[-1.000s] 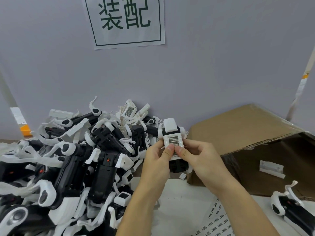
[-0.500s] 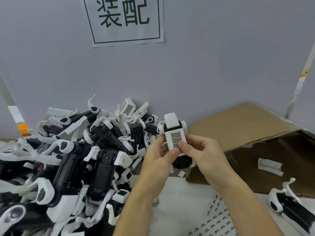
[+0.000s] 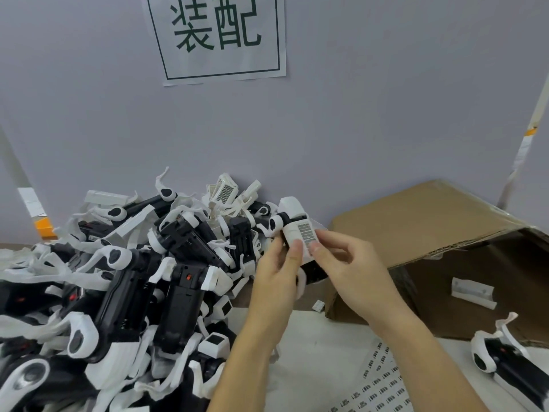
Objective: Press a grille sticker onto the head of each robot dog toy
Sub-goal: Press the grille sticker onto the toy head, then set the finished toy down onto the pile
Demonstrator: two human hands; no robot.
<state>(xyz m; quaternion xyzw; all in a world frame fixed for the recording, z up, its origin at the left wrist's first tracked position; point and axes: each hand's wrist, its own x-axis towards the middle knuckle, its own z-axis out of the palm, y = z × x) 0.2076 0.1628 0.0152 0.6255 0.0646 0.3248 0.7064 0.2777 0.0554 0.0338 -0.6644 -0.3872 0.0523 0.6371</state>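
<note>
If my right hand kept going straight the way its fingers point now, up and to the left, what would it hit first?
Probably the toy dog's head it already touches at the grille sticker; the left hand holds that toy from the other side. Depth is hard to judge.

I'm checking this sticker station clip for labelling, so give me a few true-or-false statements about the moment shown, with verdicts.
1. Both hands hold one robot dog toy above the table. True.
2. The grille sticker is on the toy's white head. True.
3. The left hand rests flat on the table. False: its grip is on the toy.
4. The pile of robot dog toys lies inside the cardboard box. False: it lies on the table left of the box.
5. The right hand has its thumb by the sticker. True.
</note>
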